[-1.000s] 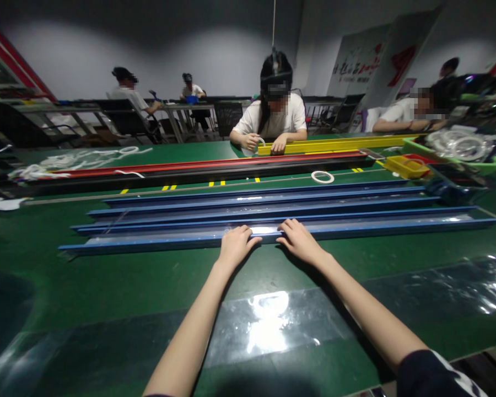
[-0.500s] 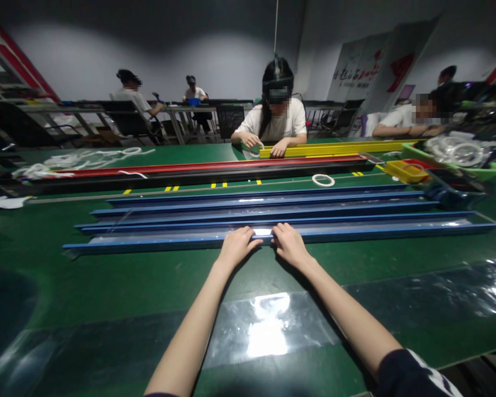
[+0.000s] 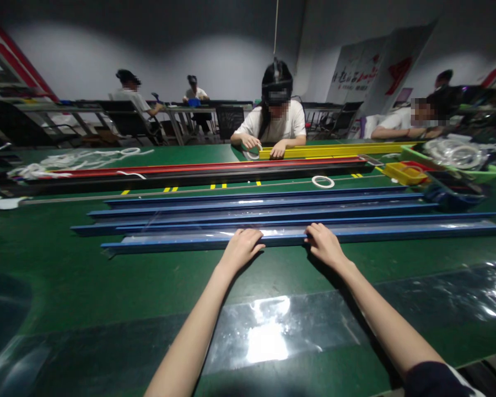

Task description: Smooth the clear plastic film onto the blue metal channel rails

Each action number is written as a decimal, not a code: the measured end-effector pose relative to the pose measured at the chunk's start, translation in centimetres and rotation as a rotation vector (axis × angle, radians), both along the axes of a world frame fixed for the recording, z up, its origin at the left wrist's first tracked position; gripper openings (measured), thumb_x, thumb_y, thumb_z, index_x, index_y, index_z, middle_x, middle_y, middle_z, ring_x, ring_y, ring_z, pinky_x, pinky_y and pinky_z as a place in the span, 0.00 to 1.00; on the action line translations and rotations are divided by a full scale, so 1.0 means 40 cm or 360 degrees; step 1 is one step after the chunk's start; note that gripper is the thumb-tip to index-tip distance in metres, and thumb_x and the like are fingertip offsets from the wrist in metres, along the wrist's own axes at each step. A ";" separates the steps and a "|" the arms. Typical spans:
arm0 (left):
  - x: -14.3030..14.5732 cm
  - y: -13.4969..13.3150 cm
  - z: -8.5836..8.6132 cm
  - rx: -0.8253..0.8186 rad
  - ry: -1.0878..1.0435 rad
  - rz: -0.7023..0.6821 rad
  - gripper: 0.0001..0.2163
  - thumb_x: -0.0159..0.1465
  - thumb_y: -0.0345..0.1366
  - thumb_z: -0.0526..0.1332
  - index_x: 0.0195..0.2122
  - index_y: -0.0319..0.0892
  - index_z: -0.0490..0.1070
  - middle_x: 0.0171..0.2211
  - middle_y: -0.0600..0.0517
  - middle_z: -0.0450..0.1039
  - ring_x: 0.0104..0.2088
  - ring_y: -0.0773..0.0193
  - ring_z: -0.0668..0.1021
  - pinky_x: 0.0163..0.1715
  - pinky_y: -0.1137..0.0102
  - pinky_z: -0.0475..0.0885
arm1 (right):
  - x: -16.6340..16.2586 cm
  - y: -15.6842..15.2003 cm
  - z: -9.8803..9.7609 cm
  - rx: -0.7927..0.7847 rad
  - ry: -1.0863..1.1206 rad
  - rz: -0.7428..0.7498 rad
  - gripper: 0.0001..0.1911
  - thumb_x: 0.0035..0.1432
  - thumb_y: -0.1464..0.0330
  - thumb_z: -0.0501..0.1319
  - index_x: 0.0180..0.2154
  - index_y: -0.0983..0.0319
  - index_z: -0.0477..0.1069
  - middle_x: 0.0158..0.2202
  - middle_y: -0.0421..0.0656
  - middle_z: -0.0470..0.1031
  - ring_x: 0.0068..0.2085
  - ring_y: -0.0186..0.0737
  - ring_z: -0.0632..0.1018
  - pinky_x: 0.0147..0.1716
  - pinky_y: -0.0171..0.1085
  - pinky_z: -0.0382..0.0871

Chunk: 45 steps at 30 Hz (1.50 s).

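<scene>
Long blue channel strips lie side by side across the green table, with clear film showing inside. Both my hands are at the nearest blue channel [image 3: 287, 241]. The fingers of my left hand [image 3: 244, 246] curl over its front wall near the middle. Further right, my right hand [image 3: 325, 243] grips the same wall, thumb on the near side and fingertips inside the trough. The farther blue channels [image 3: 182, 212] lie just behind, their left ends sticking out past the nearest one. Some of my fingertips are hidden inside the channel.
A clear plastic sheet [image 3: 334, 320] lies along the near side of the table. Beyond the channels are a white ring [image 3: 323, 182], red and black strips [image 3: 215, 170], a yellow bin [image 3: 405, 173] and a green tray [image 3: 490, 172]. Opposite, a person [image 3: 273, 118] handles a yellow strip [image 3: 334, 150].
The nearest blue channel has slid to the right past the others. My right hand has moved right with it, widening the gap between my hands; my left hand has shifted only slightly.
</scene>
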<state>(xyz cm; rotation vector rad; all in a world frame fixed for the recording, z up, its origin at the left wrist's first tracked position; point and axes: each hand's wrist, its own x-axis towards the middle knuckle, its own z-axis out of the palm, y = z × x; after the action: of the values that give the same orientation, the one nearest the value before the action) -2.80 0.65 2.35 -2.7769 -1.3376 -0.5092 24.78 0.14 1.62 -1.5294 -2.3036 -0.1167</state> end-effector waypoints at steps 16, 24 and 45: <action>0.008 -0.001 -0.018 0.0043 0.0141 0.0214 0.15 0.67 0.44 0.46 0.45 0.43 0.66 0.40 0.48 0.74 0.41 0.61 0.75 0.39 0.68 0.64 | 0.001 -0.008 -0.016 0.0047 0.0023 -0.0068 0.04 0.55 0.73 0.51 0.32 0.60 0.62 0.34 0.46 0.66 0.37 0.43 0.64 0.35 0.38 0.57; 0.009 0.003 -0.024 0.0075 0.0141 0.0219 0.15 0.66 0.44 0.47 0.43 0.42 0.67 0.38 0.49 0.75 0.40 0.60 0.75 0.37 0.68 0.64 | -0.003 -0.009 -0.017 0.0068 0.0037 -0.0081 0.04 0.54 0.74 0.52 0.33 0.61 0.62 0.34 0.45 0.66 0.37 0.43 0.64 0.35 0.38 0.57; 0.013 0.002 -0.021 0.0111 0.0117 0.0246 0.13 0.66 0.43 0.49 0.39 0.42 0.68 0.36 0.50 0.75 0.37 0.61 0.75 0.34 0.68 0.61 | -0.003 -0.009 -0.018 0.0081 0.0044 -0.0081 0.04 0.53 0.74 0.52 0.32 0.61 0.62 0.34 0.46 0.66 0.37 0.43 0.64 0.35 0.38 0.57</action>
<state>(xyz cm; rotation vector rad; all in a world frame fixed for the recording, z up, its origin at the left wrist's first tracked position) -2.29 0.74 1.49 -2.5841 -1.4728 -0.4334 24.66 -0.20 0.88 -1.5552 -2.2240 -0.1650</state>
